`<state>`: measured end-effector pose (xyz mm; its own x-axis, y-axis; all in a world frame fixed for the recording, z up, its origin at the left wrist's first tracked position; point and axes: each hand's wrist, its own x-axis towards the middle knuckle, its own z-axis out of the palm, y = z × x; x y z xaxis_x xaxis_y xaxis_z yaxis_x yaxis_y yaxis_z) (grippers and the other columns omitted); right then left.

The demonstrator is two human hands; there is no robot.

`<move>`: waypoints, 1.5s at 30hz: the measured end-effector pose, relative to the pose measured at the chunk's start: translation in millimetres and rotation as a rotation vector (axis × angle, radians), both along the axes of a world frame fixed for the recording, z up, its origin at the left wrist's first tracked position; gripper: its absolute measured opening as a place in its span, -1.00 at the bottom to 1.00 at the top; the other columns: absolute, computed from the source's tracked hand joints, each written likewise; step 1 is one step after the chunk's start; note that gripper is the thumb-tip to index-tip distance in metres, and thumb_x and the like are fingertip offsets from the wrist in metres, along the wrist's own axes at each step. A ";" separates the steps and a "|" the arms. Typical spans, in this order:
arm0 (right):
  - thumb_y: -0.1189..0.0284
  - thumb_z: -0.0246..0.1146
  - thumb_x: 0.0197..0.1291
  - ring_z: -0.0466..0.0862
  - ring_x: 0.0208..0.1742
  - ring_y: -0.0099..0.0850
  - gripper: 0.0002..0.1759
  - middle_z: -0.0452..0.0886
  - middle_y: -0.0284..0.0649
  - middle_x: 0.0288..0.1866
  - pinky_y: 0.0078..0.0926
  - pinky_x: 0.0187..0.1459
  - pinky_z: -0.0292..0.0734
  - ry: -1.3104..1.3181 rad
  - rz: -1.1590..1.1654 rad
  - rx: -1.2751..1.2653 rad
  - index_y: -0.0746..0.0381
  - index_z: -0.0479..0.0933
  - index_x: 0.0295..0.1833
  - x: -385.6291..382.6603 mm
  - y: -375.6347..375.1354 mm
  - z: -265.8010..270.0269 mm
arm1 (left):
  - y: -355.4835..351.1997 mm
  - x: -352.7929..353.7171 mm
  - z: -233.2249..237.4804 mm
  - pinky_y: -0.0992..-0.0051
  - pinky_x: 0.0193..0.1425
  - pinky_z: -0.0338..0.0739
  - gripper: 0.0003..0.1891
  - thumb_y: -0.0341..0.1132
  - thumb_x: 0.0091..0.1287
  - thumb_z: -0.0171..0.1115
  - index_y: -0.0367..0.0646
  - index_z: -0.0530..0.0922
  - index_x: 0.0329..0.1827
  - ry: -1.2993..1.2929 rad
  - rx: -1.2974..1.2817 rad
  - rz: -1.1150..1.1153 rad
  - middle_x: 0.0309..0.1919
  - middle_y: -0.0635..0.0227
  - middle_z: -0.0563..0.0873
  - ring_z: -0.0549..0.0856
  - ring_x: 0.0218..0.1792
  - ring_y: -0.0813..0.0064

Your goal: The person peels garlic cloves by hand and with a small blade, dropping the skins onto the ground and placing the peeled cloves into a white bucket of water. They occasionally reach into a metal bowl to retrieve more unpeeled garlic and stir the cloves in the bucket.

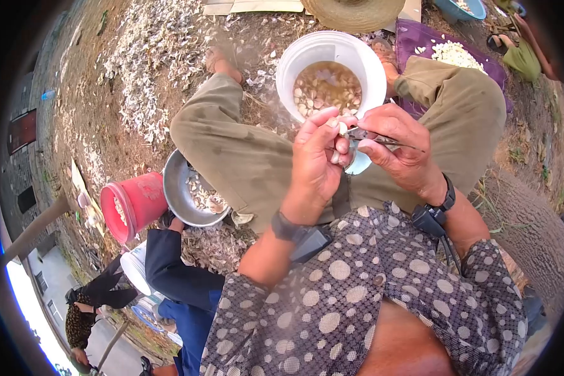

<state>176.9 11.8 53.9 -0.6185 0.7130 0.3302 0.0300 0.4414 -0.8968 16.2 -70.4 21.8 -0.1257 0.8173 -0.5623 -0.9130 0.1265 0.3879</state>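
Note:
My left hand (pixel 316 164) is closed, pinching a pale garlic clove (pixel 343 129) between thumb and fingers. In my right hand (pixel 400 141) is a small knife (pixel 390 143), its tip against the clove and its thin end sticking out to the right. Both hands meet above my lap, just in front of a white bucket (pixel 284 78). Cloudy brownish water with many cloves (pixel 326 94) fills part of that bucket. A pale blue-white object (pixel 359 164) shows partly below my hands; its kind is hidden.
Peeled cloves (pixel 455 55) lie on a purple cloth (pixel 410 37) at the right. A straw hat (pixel 357 12) is beyond the bucket. To the left are a metal basin (pixel 177 182), a pink bucket (pixel 145 197) and a seated person's dark sleeve (pixel 169 260). Garlic skins (pixel 147 81) cover the ground.

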 end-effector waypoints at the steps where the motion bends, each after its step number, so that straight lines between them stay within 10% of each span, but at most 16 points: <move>1: 0.50 0.49 0.17 0.69 -0.16 -0.32 -0.64 0.68 -0.16 -0.12 -0.44 -0.16 0.61 0.024 0.014 0.094 0.25 0.68 0.11 -1.9 1.7 -1.9 | -1.0 2.3 0.9 0.61 -0.49 0.45 -0.74 -0.43 0.51 0.18 -0.23 0.48 0.21 0.017 -0.012 -0.004 -0.12 0.14 0.76 0.57 -0.48 0.64; 17: 0.44 0.39 0.36 0.67 -0.18 -0.41 -0.81 0.69 -0.24 -0.20 -0.45 -0.15 0.57 0.046 0.005 -0.275 0.29 0.71 0.01 -0.7 -1.4 -19.8 | -4.0 1.3 4.9 0.57 -0.47 0.50 -0.72 -0.43 0.49 0.27 -0.28 0.53 0.20 0.293 0.088 -0.080 -0.16 0.28 0.74 0.56 -0.45 0.67; 45: 0.34 0.36 0.44 0.57 -0.31 -0.67 -0.76 0.68 -0.37 -0.24 -0.65 -0.27 0.52 0.116 -0.088 -0.723 0.31 0.63 0.00 33.9 -7.4 -44.6 | -1.2 7.8 -0.7 0.67 -0.50 0.34 -0.73 -0.48 0.42 0.26 -0.12 0.47 0.13 0.009 0.020 -0.453 -0.24 0.37 0.64 0.37 -0.54 0.73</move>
<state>210.8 4.4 9.3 -0.5387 0.8227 -0.1814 -0.0748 -0.2612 -0.9624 24.1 -71.6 21.1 0.2422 0.8017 -0.5465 -0.7641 0.5047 0.4017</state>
